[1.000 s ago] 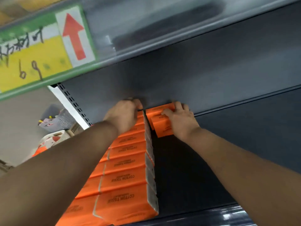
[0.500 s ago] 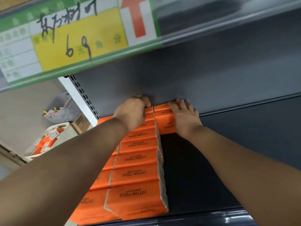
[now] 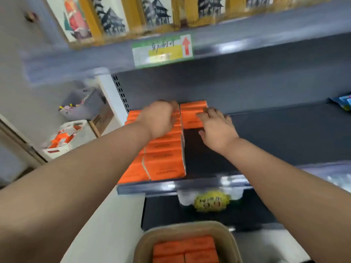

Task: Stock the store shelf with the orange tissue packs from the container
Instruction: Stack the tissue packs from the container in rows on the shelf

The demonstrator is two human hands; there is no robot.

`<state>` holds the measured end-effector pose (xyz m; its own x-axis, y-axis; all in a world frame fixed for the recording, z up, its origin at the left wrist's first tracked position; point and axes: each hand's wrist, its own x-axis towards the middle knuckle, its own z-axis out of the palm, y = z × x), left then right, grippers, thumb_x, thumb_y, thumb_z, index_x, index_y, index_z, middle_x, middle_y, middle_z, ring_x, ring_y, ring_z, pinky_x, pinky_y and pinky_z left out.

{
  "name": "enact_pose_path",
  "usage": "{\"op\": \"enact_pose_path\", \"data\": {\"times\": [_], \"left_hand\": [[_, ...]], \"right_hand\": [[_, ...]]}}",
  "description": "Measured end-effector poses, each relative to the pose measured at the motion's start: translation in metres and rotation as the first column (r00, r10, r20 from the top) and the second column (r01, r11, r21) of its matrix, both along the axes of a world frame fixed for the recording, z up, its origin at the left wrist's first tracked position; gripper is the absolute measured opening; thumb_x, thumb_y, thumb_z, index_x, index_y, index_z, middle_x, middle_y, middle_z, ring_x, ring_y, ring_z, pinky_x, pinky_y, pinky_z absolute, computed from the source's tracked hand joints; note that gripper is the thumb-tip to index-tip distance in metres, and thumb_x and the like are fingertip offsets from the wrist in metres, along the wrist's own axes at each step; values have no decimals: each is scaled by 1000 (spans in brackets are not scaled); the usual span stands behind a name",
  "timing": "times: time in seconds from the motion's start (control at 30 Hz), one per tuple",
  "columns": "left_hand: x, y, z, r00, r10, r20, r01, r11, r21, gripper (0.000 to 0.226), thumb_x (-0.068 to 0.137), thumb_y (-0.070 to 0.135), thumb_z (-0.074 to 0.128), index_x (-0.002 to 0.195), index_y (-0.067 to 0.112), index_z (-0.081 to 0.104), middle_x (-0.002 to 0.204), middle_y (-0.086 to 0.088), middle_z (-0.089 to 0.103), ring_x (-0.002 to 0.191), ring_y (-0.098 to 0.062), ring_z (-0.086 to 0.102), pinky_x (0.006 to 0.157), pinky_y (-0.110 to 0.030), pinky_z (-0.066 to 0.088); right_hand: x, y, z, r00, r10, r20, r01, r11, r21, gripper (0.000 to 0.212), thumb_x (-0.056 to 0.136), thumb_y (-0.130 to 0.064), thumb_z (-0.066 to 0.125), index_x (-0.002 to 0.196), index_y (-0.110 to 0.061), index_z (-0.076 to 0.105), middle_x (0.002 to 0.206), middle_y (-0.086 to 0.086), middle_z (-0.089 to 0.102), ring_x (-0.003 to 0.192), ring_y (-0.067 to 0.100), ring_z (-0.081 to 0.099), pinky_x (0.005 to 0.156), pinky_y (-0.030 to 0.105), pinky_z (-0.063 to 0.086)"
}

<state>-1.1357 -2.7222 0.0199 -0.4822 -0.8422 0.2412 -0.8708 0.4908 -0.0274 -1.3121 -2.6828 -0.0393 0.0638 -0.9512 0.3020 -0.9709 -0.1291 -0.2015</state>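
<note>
Orange tissue packs [image 3: 165, 158] line the shelf [image 3: 266, 133]; right hand [image 3: 218, 130] rests straight-fingered on one, left hand [image 3: 159, 118] perhaps curled, too blurred to tell.

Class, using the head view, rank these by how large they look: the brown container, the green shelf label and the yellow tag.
1. brown container, though nearest the camera and partly cut off
2. green shelf label
3. yellow tag

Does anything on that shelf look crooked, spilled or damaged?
Nothing stands out. The orange tissue packs sit in straight rows on the shelf, and those in the container lie flat. Blur hides fine damage.
</note>
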Motion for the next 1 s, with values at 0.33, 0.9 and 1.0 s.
{"op": "enact_pose_path", "data": {"times": [0.33, 0.9, 1.0], "left_hand": [[56, 176, -132, 976, 12, -216, 52, 957, 284, 32, 87, 19, 62, 118, 15, 60, 120, -3, 63, 110, -22, 58, 91, -38, 48], [92, 259, -307, 950, 289, 120, -286, 643, 710, 28, 94, 16, 45, 121, 19, 50, 122, -1, 56, 110, -22, 56, 89, -38, 50], [92, 253, -313, 936, 316, 154, -332, 649, 685, 30, 92, 14, 46, 121, 20, 50, 120, 0, 56, 109, -21, 56, 86, -38, 51]], "right_hand": [[35, 168, -120, 985, 174, -12, -171, 973, 154, 50, 86, -13, 58, 135, -20, 48, 139, 4, 44, 130, 27, 36, 103, 43, 31], [57, 244, -277, 971, 226, -81, -109, 716, 689, 31, 96, -21, 34, 124, -25, 49, 130, 0, 49, 123, 21, 40, 101, 38, 31], [65, 238, -290, 964, 239, -115, -96, 719, 689, 33, 95, -18, 37, 125, -24, 50, 130, 0, 51, 124, 20, 41, 100, 39, 32]]}}
